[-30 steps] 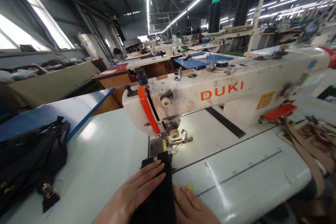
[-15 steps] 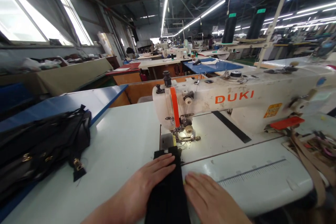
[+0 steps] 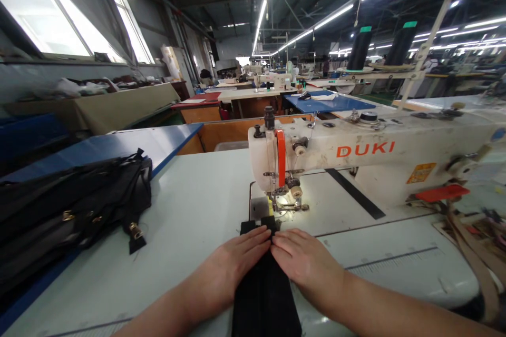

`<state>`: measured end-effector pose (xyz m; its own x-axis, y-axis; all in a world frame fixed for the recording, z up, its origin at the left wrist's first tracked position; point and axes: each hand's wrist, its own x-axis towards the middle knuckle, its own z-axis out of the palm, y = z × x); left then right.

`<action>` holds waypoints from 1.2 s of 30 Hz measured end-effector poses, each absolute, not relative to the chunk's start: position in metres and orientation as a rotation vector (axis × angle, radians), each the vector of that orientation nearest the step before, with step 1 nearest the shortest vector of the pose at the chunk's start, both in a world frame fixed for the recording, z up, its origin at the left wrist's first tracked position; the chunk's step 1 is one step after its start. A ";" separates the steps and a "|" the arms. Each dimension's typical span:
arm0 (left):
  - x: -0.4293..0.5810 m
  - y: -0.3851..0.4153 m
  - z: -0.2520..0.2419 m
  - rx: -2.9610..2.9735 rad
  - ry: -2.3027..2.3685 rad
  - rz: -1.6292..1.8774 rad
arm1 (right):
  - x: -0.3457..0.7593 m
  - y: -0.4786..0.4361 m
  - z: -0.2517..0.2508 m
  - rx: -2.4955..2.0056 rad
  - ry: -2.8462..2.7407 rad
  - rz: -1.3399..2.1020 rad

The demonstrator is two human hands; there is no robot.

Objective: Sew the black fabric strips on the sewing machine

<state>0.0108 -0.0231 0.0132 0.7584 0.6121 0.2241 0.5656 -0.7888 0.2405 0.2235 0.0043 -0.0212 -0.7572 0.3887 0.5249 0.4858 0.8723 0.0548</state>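
A black fabric strip (image 3: 263,295) runs from the bottom edge up to the front of the sewing machine (image 3: 316,152). Flat on its left side lies my left hand (image 3: 241,255), fingers stretched out over the cloth. My right hand (image 3: 302,255) rests on the strip's right edge, its fingers extended and their tips almost meeting the left hand's. Both hands press from above and grip nothing. Just beyond the fingertips is the lit presser foot (image 3: 290,205); the strip's far end lies just in front of it.
A pile of black fabric pieces with zips (image 3: 79,205) lies on the left. A black strip (image 3: 353,192) sits on the machine bed. Tan straps (image 3: 470,258) hang at the right. Black thread cones (image 3: 359,50) stand behind the machine. A ruler scale (image 3: 395,260) marks the table.
My right hand has moved left and forward from beside the fabric strip onto its edge, close to my left hand. The whole view has shifted, with the machine appearing further right.
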 end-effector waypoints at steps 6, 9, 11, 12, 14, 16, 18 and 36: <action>0.010 -0.008 0.011 2.850 0.897 0.433 | 0.227 0.011 -0.014 -0.593 -2.531 -0.345; 0.010 0.004 0.010 2.853 0.925 0.422 | 0.227 0.022 -0.012 -0.620 -2.578 -0.320; 0.009 0.011 0.009 2.867 0.925 0.436 | 0.226 0.029 -0.013 -0.644 -2.603 -0.293; 0.009 0.015 0.008 2.873 0.916 0.446 | 0.226 0.032 -0.013 -0.654 -2.610 -0.282; 0.007 0.021 0.006 2.873 0.883 0.472 | 0.224 0.037 -0.014 -0.669 -2.608 -0.268; 0.005 0.026 0.002 2.865 0.835 0.540 | 0.223 0.040 -0.015 -0.679 -2.610 -0.247; 0.003 0.031 -0.001 2.856 0.803 0.604 | 0.223 0.042 -0.015 -0.689 -2.614 -0.223; 0.003 0.036 0.006 2.799 0.883 0.501 | 0.222 0.045 -0.009 -0.751 -2.664 -0.118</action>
